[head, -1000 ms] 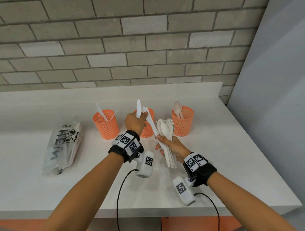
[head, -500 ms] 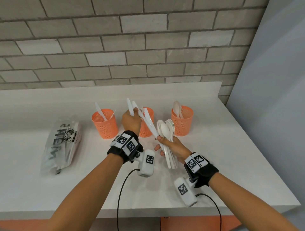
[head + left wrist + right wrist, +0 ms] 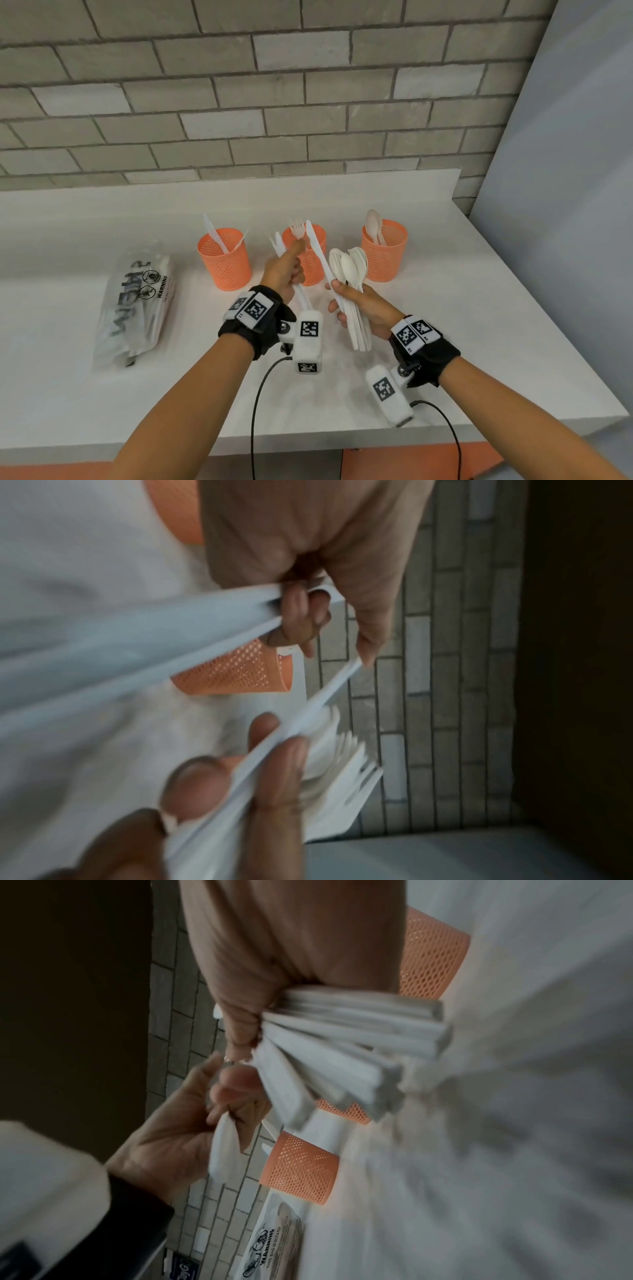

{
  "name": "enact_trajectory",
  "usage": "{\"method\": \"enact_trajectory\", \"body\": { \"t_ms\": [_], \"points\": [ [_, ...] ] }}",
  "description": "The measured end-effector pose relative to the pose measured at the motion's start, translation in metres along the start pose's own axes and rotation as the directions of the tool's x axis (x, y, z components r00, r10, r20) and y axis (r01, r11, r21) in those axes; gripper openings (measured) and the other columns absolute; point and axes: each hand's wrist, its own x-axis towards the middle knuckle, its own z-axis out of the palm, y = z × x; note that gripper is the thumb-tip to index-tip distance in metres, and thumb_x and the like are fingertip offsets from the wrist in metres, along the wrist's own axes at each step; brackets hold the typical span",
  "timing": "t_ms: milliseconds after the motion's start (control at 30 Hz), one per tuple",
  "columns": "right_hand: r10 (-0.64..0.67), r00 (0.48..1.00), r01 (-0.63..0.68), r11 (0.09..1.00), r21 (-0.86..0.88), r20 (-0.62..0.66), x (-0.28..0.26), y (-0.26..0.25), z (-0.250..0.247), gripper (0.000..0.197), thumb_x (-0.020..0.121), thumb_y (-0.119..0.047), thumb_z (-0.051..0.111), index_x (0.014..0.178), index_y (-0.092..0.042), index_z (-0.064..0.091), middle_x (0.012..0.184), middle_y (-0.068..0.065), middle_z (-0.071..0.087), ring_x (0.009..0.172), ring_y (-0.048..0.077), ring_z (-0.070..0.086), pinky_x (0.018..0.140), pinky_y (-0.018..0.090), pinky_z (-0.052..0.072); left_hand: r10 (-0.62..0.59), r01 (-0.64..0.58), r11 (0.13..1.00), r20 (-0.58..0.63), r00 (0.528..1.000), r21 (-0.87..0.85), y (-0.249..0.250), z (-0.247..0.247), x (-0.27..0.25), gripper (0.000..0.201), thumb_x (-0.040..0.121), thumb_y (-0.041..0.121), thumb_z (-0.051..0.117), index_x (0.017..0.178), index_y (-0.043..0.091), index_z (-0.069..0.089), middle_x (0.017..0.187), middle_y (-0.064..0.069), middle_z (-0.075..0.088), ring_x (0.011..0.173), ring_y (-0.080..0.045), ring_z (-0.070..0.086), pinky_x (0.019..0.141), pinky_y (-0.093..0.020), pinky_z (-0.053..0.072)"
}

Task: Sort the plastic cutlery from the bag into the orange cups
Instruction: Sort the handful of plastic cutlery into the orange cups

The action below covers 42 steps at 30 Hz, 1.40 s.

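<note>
nearest, on the white counter (image 3: 445, 359), both wrists carry black straps with square black-and-white coded tags, and a white pod with the same kind of tag hangs under each. the right hand (image 3: 363, 305) is curled tight round a bundle of white plastic cutlery (image 3: 356, 274), handles fanned out below the fist and spoon bowls spread above it; a single knife (image 3: 318, 253) sticks up from the left edge of that bundle, pinched under the thumb. just left of it the left hand (image 3: 284, 270) is closed round a couple of white pieces (image 3: 279, 245) held upright, the thumb pressed against them; the left wrist view is blurred, so i cannot tell which kinds they are. the two hands are close but apart.

left of the hands, well apart, the clear plastic bag (image 3: 137, 301) lies flat. its panel reads "warning", and in the right wrist view "this bag is not a toy"; large grey lettering beside it is upside down and not readable.

farther back stand three orange mesh cups in a row: the left cup (image 3: 226, 263) holds a knife, the middle cup (image 3: 310, 267), half hidden behind the left hand, shows a fork (image 3: 297, 229), and the right cup (image 3: 385, 253) holds spoons. behind them rises a grey brick wall (image 3: 274, 102).
</note>
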Motion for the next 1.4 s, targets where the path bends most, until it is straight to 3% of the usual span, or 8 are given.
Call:
{"method": "enact_trajectory", "body": {
  "t_ms": [167,367,567,767,933,1100,1267,1400],
  "points": [
    [0.026,0.999,-0.025,0.999,-0.045,0.024,0.002,0.001,0.009,0.019,0.093,-0.034,0.05,0.096,-0.017,0.057,0.063,0.001,0.066,0.046,0.01,0.052,0.048,0.021,0.044,0.117,-0.126,0.978,0.064,0.991,0.165,-0.004,0.012,-0.007,0.031,0.086,0.015,0.063,0.062,0.015,0.044,0.035,0.01,0.038,0.028,-0.004,0.033,0.031,-0.011,0.025],
    [0.073,0.997,-0.071,0.997,-0.033,0.035,0.006,0.0,0.011,0.02,0.094,-0.034,0.049,0.098,-0.015,0.055,0.071,0.004,0.07,0.05,0.012,0.06,0.05,0.022,0.049,0.248,-0.227,0.947,-0.07,0.966,0.226,0.013,0.0,0.008,0.038,0.097,0.034,0.043,0.067,0.013,0.052,0.051,0.001,0.055,0.04,-0.011,0.045,0.036,-0.015,0.034],
    [0.121,0.993,-0.12,0.991,0.052,-0.01,0.019,-0.002,0.012,0.018,0.095,-0.032,0.047,0.089,-0.016,0.054,0.042,-0.008,0.039,0.033,0.004,0.035,0.038,0.016,0.035,0.281,-0.261,0.959,-0.237,0.93,0.112,0.051,-0.025,0.024,0.032,0.097,0.037,0.042,0.073,0.016,0.044,0.054,-0.002,0.04,0.035,-0.008,0.044,0.046,-0.023,0.042],
    [0.177,0.984,-0.174,0.982,0.07,-0.035,0.03,-0.002,0.016,0.015,0.091,-0.026,0.055,0.08,-0.02,0.047,0.039,-0.01,0.029,0.031,0.001,0.024,0.033,0.013,0.026,0.428,-0.389,0.904,-0.402,0.809,0.178,0.112,-0.052,0.053,0.03,0.087,0.022,0.059,0.064,0.017,0.04,0.055,-0.003,0.037,0.035,-0.012,0.037,0.036,-0.018,0.032],
    [0.191,0.979,-0.186,0.979,0.083,-0.064,0.035,-0.002,0.017,0.023,0.09,-0.031,0.056,0.074,-0.019,0.045,0.04,-0.008,0.037,0.032,0.003,0.031,0.033,0.014,0.028,0.603,-0.5,0.798,-0.446,0.661,0.337,0.133,-0.071,0.077,0.043,0.094,0.039,0.048,0.058,0.018,0.038,0.054,-0.003,0.038,0.048,-0.019,0.045,0.036,-0.017,0.039],
    [0.207,0.976,-0.199,0.974,0.106,-0.073,0.036,0.0,0.014,0.029,0.088,-0.038,0.056,0.07,-0.018,0.044,0.042,-0.009,0.036,0.033,0.003,0.033,0.035,0.015,0.031,0.58,-0.439,0.804,-0.368,0.727,0.401,0.099,-0.085,0.098,0.05,0.096,0.047,0.038,0.066,0.007,0.047,0.056,-0.003,0.039,0.051,-0.015,0.042,0.059,-0.033,0.05],
    [0.218,0.974,-0.21,0.969,0.128,-0.052,0.034,0.0,0.012,0.032,0.09,-0.039,0.053,0.067,-0.02,0.043,0.04,-0.01,0.033,0.032,0.003,0.031,0.035,0.015,0.032,0.532,-0.347,0.798,-0.306,0.789,0.493,0.068,-0.097,0.108,0.039,0.095,0.043,0.042,0.064,0.019,0.042,0.061,-0.004,0.048,0.06,-0.029,0.051,0.077,-0.048,0.053],
    [0.229,0.973,-0.221,0.963,0.153,-0.031,0.035,-0.002,0.014,0.031,0.091,-0.037,0.051,0.067,-0.02,0.043,0.04,-0.01,0.032,0.032,0.003,0.031,0.035,0.015,0.032,0.552,-0.319,0.747,-0.278,0.786,0.583,0.062,-0.099,0.103,0.014,0.091,0.027,0.055,0.093,0.014,0.049,0.091,-0.011,0.059,0.086,-0.028,0.058,0.08,-0.033,0.045]
  ]
}}
